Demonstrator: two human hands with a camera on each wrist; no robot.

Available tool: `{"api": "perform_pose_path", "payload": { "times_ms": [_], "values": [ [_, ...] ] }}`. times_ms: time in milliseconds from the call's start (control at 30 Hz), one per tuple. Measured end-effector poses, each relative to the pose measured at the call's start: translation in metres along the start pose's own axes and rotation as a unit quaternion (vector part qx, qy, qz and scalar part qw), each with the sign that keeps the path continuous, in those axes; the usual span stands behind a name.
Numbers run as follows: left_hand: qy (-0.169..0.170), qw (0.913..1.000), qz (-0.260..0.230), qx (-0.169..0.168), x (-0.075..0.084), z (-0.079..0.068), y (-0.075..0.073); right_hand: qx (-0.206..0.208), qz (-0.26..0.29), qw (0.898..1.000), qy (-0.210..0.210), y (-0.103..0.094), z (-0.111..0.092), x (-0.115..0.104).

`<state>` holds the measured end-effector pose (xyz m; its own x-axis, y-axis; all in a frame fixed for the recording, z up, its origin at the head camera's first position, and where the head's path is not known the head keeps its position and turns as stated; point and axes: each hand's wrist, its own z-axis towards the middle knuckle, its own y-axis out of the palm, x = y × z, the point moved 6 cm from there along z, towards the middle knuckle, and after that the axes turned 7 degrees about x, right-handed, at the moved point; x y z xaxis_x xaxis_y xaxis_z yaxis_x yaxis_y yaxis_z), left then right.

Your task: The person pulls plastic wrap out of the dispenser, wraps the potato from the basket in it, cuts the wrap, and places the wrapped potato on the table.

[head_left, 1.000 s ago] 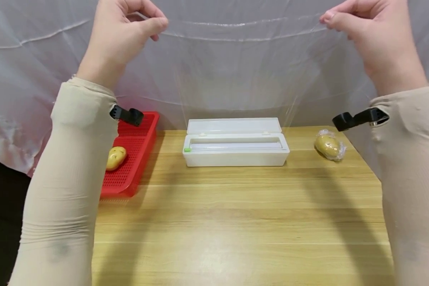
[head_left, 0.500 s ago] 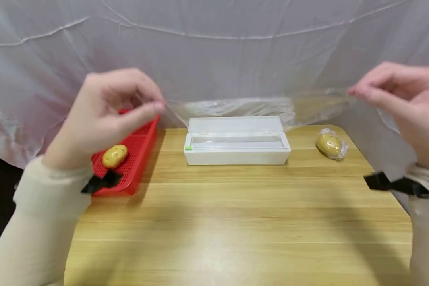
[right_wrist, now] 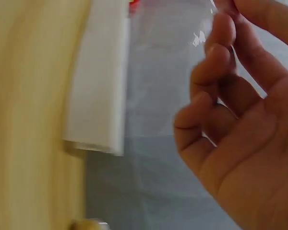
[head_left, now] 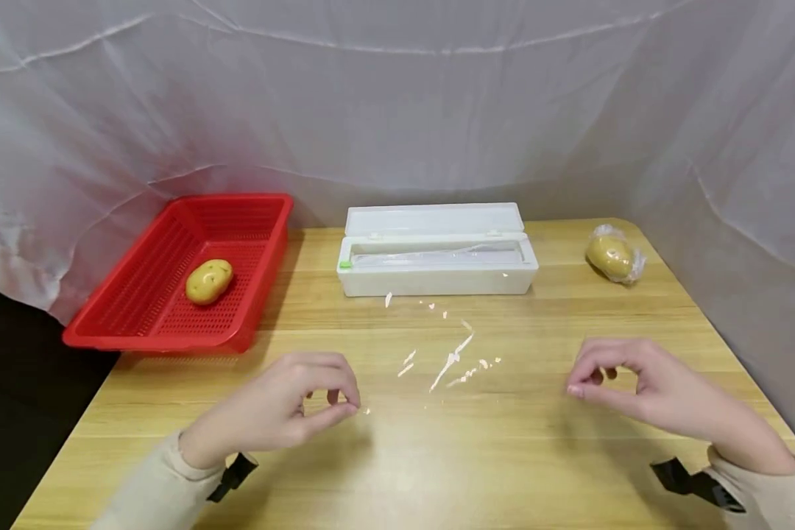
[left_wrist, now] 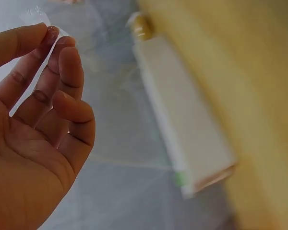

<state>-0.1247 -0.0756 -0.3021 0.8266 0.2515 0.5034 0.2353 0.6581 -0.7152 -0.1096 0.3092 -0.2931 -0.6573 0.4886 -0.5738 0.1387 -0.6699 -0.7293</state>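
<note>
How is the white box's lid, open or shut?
Open: the lid stands tipped back behind the white box, so you can see inside.

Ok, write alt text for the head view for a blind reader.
A left hand and right hand pinch clear film over a wooden table. Beyond are an open white box, a red basket holding a bare potato at left, and a wrapped potato at right.
</note>
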Motion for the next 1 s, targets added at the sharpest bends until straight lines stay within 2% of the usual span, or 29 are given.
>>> {"api": "perform_pose_path", "payload": {
  "times_ms": [167,367,500,733,867,1000],
  "values": [
    [-0.032,0.999,-0.019,-0.026,-0.015,-0.026,0.033,-0.058,0.052,0.997,0.01,0.032,-0.028,0.019],
    [-0.048,0.9966,-0.034,-0.059,-0.019,-0.042,0.056,-0.1,0.069,0.992,0.028,0.058,-0.048,0.023],
    [-0.057,0.995,-0.026,-0.078,-0.019,-0.046,0.062,-0.11,0.073,0.99,0.043,0.068,-0.053,0.023],
    [-0.07,0.9888,-0.015,-0.131,-0.017,-0.049,0.069,-0.124,0.066,0.987,0.08,0.078,-0.058,0.027],
    [-0.065,0.9881,0.006,-0.139,-0.015,-0.052,0.072,-0.126,0.048,0.987,0.087,0.082,-0.06,0.029],
    [-0.056,0.9881,0.015,-0.143,-0.014,-0.054,0.074,-0.139,0.052,0.984,0.096,0.085,-0.062,0.028]
  ]
}}
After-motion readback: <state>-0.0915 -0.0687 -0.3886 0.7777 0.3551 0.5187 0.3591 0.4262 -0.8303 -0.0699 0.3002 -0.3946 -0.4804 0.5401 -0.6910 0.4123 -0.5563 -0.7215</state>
